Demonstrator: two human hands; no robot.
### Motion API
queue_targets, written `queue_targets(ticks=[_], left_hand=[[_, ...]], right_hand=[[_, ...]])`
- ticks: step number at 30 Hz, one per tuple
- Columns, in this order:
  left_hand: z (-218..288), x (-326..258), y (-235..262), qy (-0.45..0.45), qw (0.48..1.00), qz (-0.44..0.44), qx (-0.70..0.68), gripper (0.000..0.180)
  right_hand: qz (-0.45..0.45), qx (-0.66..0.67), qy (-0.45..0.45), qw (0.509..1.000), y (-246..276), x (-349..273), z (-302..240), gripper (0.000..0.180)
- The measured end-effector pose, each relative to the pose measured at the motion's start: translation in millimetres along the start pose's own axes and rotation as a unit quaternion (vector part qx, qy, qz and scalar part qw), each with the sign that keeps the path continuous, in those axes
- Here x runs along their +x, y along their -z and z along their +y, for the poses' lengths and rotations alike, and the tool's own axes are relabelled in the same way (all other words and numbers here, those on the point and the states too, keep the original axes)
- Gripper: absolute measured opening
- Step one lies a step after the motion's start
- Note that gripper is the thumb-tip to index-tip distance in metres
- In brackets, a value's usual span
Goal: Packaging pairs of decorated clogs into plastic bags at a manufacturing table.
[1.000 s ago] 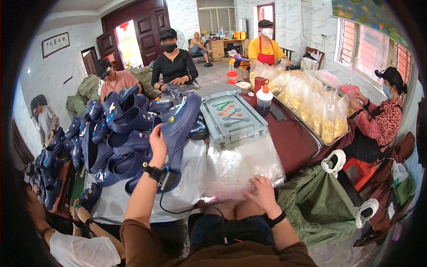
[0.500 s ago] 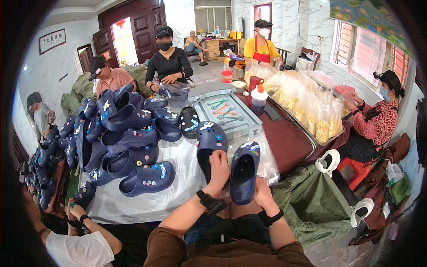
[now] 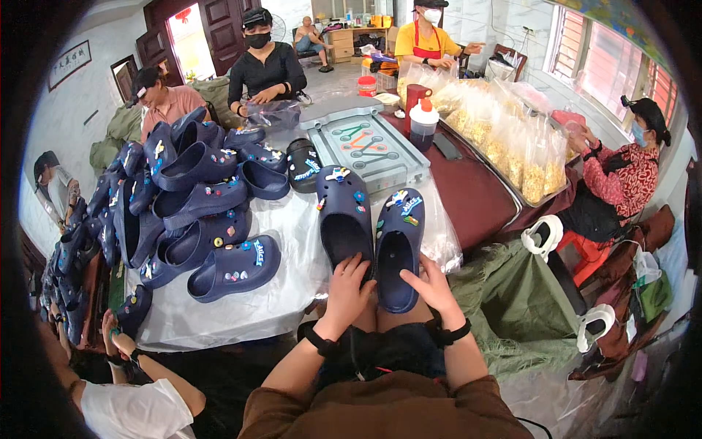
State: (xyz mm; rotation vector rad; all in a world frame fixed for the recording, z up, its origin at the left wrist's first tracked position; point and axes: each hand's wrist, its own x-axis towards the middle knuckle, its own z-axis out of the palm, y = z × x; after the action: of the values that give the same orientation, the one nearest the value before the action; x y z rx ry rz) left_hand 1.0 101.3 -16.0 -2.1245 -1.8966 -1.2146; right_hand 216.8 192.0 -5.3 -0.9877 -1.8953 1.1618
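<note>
Two navy clogs with colourful charms on their toes lie side by side in front of me, toes pointing away. On the left clog [image 3: 344, 212], my left hand [image 3: 348, 290] grips the heel end, its fingers over the rim of the opening. My right hand [image 3: 433, 287] clasps the right clog [image 3: 399, 245] by its outer heel side, the thumb over the rim and the other fingers partly hidden beneath. Left of them, a single navy clog [image 3: 235, 269] with a white lettered charm rests on the plastic-covered table [image 3: 241, 314].
A tall heap of navy clogs [image 3: 191, 172] fills the left. Beyond my clogs are a grey plastic case [image 3: 365, 150] and a dark-filled bottle [image 3: 423, 126]. Bagged snacks fill a tray [image 3: 504, 143] at right, above a green sack [image 3: 512, 314]. Several co-workers sit or stand around the table.
My left hand has drawn back from inside the left clog to its heel. The right clog has turned to lie level alongside it, and my right hand has shifted its hold.
</note>
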Motion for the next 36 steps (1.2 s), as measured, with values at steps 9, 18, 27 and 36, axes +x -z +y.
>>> queue_targets(ticks=[9,18,27,36], left_hand=[[17.3,-20.0,23.0,0.110,0.984,-0.075,-0.117,0.038],[26.9,-26.3,24.3,0.182,0.978,-0.044,0.096,0.053],[6.3,-39.9,55.1,0.212,0.941,0.084,-0.248,0.035],[22.1,-15.6,45.2,0.296,0.651,0.079,-0.695,0.037]], right_hand=[[0.084,0.010,0.037,0.996,-5.5,2.9,17.7,0.047],[0.112,-0.054,0.024,0.992,-8.1,3.3,10.7,0.037],[0.110,-0.050,-0.066,0.990,-2.0,12.4,47.7,0.042],[0.099,0.238,-0.185,0.948,-0.2,14.1,21.6,0.040]])
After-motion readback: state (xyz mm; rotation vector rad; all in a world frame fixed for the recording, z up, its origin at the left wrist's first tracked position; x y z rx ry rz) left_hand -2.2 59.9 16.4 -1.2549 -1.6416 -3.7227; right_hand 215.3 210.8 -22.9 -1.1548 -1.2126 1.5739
